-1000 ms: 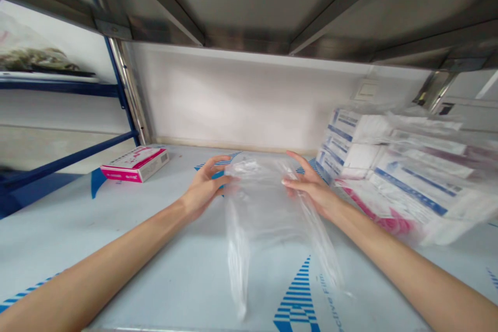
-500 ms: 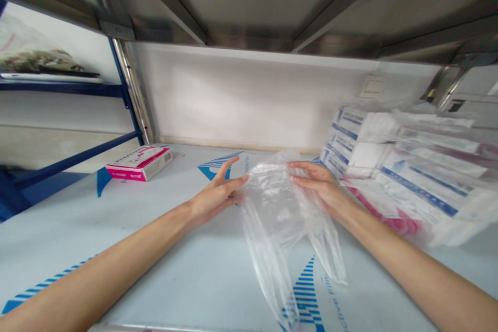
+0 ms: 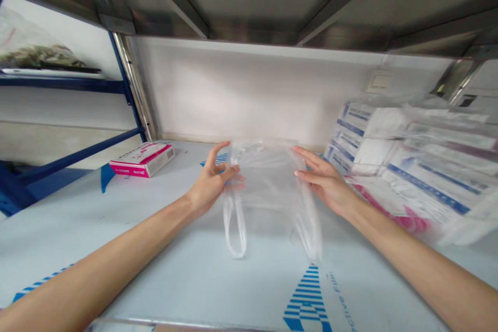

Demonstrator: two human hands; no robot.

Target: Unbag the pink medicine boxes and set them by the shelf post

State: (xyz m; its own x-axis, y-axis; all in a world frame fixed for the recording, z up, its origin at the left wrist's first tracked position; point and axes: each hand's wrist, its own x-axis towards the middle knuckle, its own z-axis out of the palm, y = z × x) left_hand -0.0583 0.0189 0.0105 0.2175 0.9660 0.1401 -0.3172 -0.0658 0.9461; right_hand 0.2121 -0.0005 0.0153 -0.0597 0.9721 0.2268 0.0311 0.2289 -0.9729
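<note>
A clear plastic bag is stretched between my two hands above the film-covered shelf. Its two loop handles hang down toward me, one at each side. My left hand pinches the bag's left edge between thumb and fingers, with some fingers showing through the plastic. On the other side, my right hand grips the right edge near the top corner. The bag looks flat, with nothing visible inside.
A pink and white box lies at the back left. Plastic-wrapped white and blue packs are stacked on the right, with a pink-printed packet among them. A metal upper shelf hangs low overhead. Behind is a white wall.
My left hand has taken hold of the bag's left edge. The bag went from crumpled, with long hanging handles, to spread wide and flat between both hands.
</note>
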